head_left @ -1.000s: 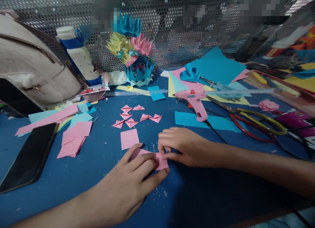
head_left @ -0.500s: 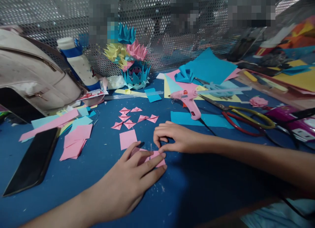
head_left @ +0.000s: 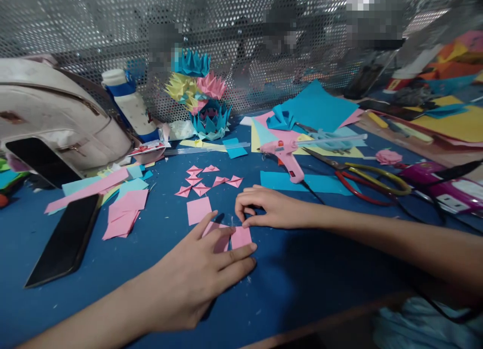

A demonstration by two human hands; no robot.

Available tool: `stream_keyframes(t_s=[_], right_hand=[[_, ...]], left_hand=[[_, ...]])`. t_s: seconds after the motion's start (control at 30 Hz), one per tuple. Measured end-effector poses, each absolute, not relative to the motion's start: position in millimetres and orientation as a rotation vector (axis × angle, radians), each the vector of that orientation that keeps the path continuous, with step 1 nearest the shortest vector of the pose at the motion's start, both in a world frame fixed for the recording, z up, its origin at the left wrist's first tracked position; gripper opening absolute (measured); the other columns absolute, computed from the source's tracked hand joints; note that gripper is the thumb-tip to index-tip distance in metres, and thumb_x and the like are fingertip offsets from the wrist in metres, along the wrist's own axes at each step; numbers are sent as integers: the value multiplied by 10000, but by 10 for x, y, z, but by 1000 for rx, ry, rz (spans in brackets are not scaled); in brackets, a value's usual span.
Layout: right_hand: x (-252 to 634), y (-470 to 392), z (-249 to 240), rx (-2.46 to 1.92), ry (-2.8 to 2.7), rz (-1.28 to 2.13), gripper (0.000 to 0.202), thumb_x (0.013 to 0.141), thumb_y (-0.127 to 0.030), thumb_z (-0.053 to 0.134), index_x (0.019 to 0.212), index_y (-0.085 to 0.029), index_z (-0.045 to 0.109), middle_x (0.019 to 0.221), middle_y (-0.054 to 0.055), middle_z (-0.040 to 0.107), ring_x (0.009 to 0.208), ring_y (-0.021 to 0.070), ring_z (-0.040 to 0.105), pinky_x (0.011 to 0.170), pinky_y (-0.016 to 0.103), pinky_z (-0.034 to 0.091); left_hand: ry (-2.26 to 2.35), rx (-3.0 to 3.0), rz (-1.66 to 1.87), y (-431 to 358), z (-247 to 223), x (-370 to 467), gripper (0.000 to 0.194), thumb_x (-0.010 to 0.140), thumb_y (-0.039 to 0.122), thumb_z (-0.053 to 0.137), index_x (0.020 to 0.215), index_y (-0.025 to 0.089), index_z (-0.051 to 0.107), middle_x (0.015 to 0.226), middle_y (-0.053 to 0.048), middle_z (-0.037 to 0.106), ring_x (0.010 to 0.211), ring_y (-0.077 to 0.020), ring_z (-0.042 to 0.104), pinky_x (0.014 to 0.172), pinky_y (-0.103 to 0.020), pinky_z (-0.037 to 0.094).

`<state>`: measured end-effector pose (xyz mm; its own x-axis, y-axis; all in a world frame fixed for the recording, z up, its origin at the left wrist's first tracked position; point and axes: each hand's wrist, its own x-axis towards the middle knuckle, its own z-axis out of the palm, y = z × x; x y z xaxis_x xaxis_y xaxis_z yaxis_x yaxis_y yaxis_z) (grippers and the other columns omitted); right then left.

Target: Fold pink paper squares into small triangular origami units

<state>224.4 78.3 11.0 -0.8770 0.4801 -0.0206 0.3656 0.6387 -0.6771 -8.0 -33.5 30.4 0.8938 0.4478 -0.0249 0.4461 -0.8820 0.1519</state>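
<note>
My left hand [head_left: 196,268] lies palm down with its fingers spread over two pink paper squares. The right-hand one, a pink paper square [head_left: 240,237], has a finger on its lower edge; the other square [head_left: 222,238] is partly hidden under the fingers. At the top edge of the right-hand square, my right hand [head_left: 260,208] has its fingers curled and thumb and fingertip pinched together. A third pink square [head_left: 199,210] lies flat just beyond. Farther back sit several small folded pink paper pieces [head_left: 194,179].
A pink glue gun [head_left: 287,158] rests on a blue strip [head_left: 320,182], beside scissors [head_left: 362,180]. Leftward are pink paper pieces [head_left: 124,215], a phone [head_left: 64,238], a bag [head_left: 49,112] and a bottle [head_left: 130,105]. Folded paper flowers [head_left: 209,117] stand before a perforated metal panel [head_left: 241,52].
The view has shifted slightly. My left fingers have parted a little, showing more of the right-hand pink square. My right hand stays at its top edge.
</note>
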Motion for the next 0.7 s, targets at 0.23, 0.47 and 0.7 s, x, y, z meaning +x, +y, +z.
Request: stream_keyframes(t_s=[0.23,0.47,0.7], right_hand=[[2256,768,66,-499,-2699,984,141,969,-275,606,893,-174,669,838,0,615,856,153,535,815,287,347],[2259,728,50,-396,-2762,908,320,1031,-304,474,805,-168,654,804,19,631,798,156,513,798,306,345],[2259,693,28,-452,-2746,878,236,1034,-278,478,937,-180,669,888,24,660,827,158,526,787,296,348]], left_hand=[[739,2982,351,-348,35,-111,556,931,79,394,1483,144,404,1499,-26,501,1341,-307,416,1184,-547,208],[801,2874,473,-300,-33,-122,483,913,38,369,1383,78,472,1336,-144,579,1267,-258,512,1137,-469,397],[814,2868,512,-299,-29,-118,422,949,60,377,1348,85,515,1276,-183,576,1219,-287,545,1052,-510,492]])
